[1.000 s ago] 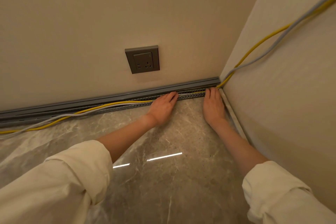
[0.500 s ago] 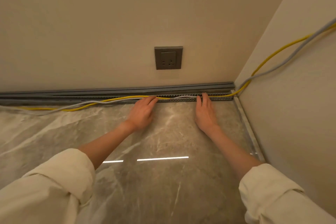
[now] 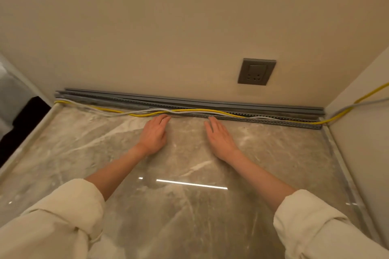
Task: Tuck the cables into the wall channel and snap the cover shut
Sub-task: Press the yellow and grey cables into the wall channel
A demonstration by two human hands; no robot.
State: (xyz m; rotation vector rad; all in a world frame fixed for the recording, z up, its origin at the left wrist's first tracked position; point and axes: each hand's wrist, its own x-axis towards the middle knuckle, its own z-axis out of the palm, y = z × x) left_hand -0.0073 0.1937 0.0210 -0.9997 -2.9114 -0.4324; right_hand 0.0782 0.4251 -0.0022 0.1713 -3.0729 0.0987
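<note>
Tucking is the step in hand: the left hand (image 3: 154, 135) and right hand (image 3: 219, 137) lie flat and open on the marble floor (image 3: 189, 216), fingertips at the lip of the grey wall channel (image 3: 273, 121), gripping nothing. The yellow cable (image 3: 202, 110) and the white cable (image 3: 147, 110) sit in the channel toward the right corner, but from the hands leftward they wander out over its front edge onto the floor. The cover (image 3: 189, 101) appears to stand open against the wall above. The next move likely calls for pressing the loose run in, working left, before any snapping. Against the frame half a second back, the view has swung left, the socket (image 3: 256, 71) now lies right of both hands, and the channel's left end shows
</note>
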